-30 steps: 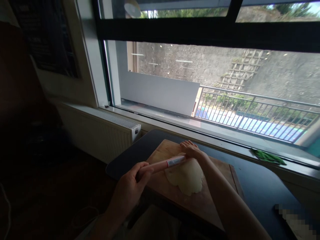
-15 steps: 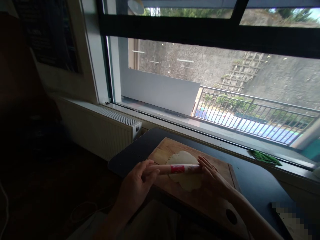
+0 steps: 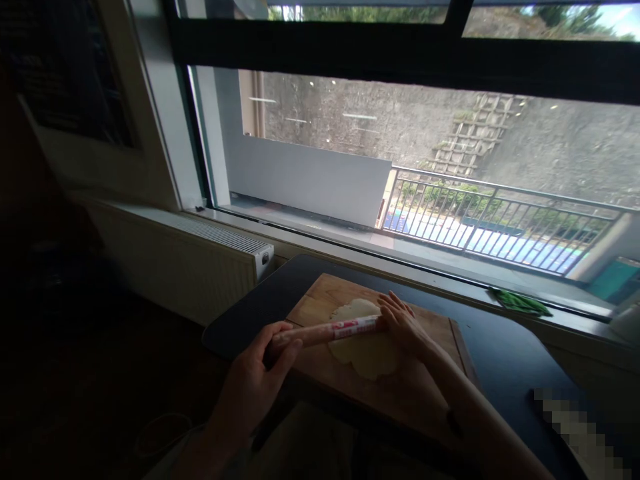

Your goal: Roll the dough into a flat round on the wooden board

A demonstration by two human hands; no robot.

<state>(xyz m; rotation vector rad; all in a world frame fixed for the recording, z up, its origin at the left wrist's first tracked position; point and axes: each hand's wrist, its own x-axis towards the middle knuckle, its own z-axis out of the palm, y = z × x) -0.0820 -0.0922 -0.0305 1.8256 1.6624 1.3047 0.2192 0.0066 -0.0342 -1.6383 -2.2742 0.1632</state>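
A wooden rolling pin (image 3: 313, 335) with a red and white label lies slantwise over a thin, pale sheet of dough (image 3: 373, 357) with a ragged edge. The dough is spread on a wooden cutting board (image 3: 333, 288). Closed around the pin's left end is my left hand (image 3: 263, 363), its thumb along the near side. My right hand (image 3: 404, 327) rests flat over the other end, fingers stretched out toward the window, and covers that tip.
The board sits on a dark table (image 3: 510, 360) against the windowsill. A green cloth (image 3: 520, 302) lies on the sill to the right. Left of the table stands a white radiator (image 3: 200, 260). A pixelated object (image 3: 575, 427) is at the table's right edge.
The rolling pin has turned, its right end now farther from me and its left end nearer. My right hand has moved forward with its fingers more raised. The view has shifted slightly.
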